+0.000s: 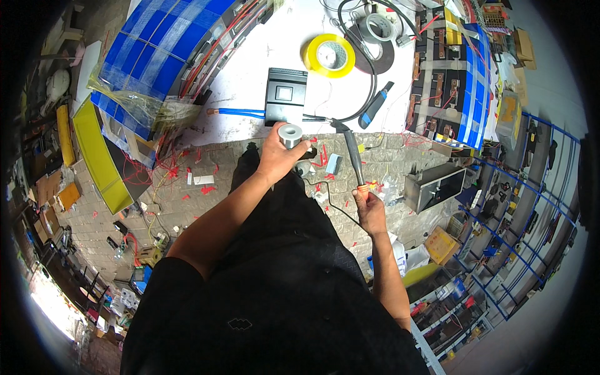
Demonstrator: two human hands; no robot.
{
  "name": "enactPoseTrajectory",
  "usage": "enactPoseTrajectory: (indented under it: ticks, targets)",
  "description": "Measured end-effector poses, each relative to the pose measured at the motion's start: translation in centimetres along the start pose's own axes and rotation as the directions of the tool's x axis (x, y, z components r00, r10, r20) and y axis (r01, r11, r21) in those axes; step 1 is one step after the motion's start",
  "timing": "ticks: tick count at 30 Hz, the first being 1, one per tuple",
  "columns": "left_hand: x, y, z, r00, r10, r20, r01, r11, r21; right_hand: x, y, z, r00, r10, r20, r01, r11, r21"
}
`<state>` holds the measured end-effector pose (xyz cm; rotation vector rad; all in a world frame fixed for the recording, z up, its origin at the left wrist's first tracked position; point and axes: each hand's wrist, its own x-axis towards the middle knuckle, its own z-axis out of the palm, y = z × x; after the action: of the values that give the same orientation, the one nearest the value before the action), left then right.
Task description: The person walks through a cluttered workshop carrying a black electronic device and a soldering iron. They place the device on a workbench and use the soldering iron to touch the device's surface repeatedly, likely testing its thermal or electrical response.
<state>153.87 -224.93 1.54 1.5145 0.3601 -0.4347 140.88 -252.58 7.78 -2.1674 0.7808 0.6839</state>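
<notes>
My left hand (281, 156) is closed around a small grey spool (290, 134) at the table's near edge, its round end facing up. My right hand (370, 209) grips the orange handle of a soldering iron (354, 153) with a grey shaft and a hammer-shaped head. That head lies at the table edge by the end of a black cable; whether they touch I cannot tell. Just beyond my left hand stands a black box-shaped device (285, 87) with a small window. Blue cables (240, 113) with a copper lug stick out on its left.
A yellow tape roll (329, 55), a grey tape roll (377, 29) and a blue-black utility knife (377, 105) lie on the white table (250, 69). Blue-wrapped battery packs (153, 56) with red wires flank it, another (476, 87) at right. Scraps litter the floor (169, 206).
</notes>
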Motion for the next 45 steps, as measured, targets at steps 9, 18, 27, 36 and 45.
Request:
enactPoseTrajectory:
  ticks: [9, 18, 27, 36, 45]
  targets:
    - [0.4, -1.2, 0.7, 0.999, 0.033, -0.011, -0.033, 0.999, -0.015, 0.0, 0.1, 0.0, 1.0, -0.007, -0.001, 0.007, 1.0, 0.003]
    - [1.0, -1.3, 1.5, 0.999, 0.047, 0.008, -0.046, 0.997, -0.065, 0.0, -0.2, 0.0, 1.0, 0.002, 0.009, -0.003, 0.999, 0.036]
    - [1.0, -0.6, 1.6, 1.0, 0.025, 0.0, -0.025, 0.997, -0.067, -0.5, -1.1, -0.2, 1.0, -0.007, 0.002, 0.007, 0.999, 0.05]
    - [1.2, -1.5, 1.8, 0.999, 0.046, 0.017, -0.044, 0.996, -0.083, -0.3, -0.7, -0.2, 1.0, -0.012, -0.004, 0.012, 0.999, 0.036]
    - [1.1, -0.9, 1.5, 0.999, 0.04, 0.01, -0.039, 0.999, -0.035, -0.2, -0.7, -0.1, 1.0, -0.014, -0.004, 0.014, 0.999, 0.043]
